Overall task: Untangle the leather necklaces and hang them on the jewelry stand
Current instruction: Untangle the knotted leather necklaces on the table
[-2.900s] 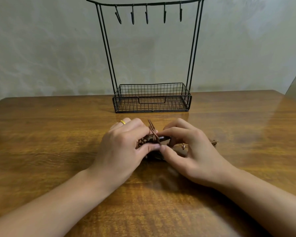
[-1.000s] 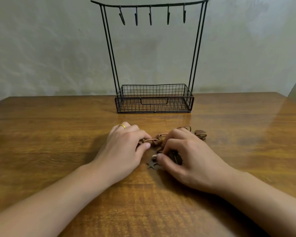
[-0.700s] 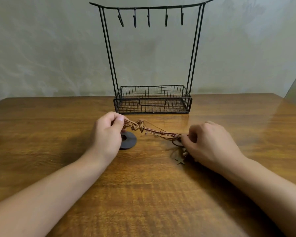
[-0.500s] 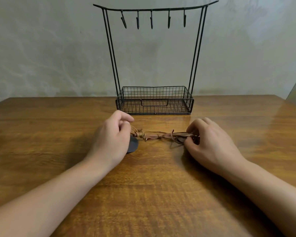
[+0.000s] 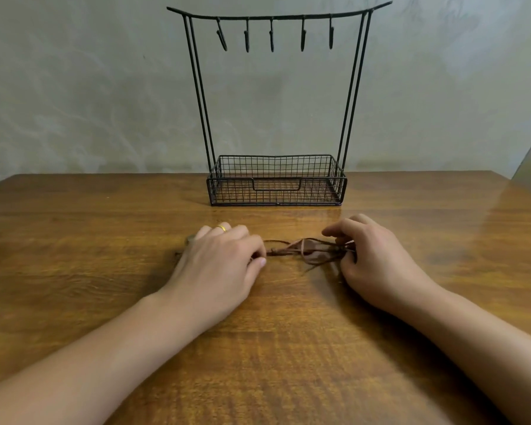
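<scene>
My left hand (image 5: 218, 265) rests knuckles-up on the wooden table (image 5: 74, 271), its thumb and forefinger pinching one end of the tangled leather necklaces (image 5: 301, 251). A gold ring (image 5: 221, 228) sits on one finger of that hand. Just past my left knuckles a small dull object (image 5: 190, 239) peeks out; it is too hidden for me to tell what it is.

My right hand (image 5: 371, 262) lies a little apart from the left, its fingers curled round the other end of the brown cords, with the forefinger reaching out over them. Between my two hands the necklaces stretch low over the table in a knotted bundle: a tight wrapped knot (image 5: 273, 251) sits close to my left thumb, and loose loops and strands fan out toward my right palm. Whether the cords touch the wood I cannot tell.

Beyond my hands, well apart from the cords, the black wire jewelry stand (image 5: 200, 96) stands upright at the far edge of the table, against a pale wall (image 5: 74, 87). Its mesh basket (image 5: 276, 180) forms the base, and five hooks (image 5: 271, 35) hang from the curved top bar, all bare.
</scene>
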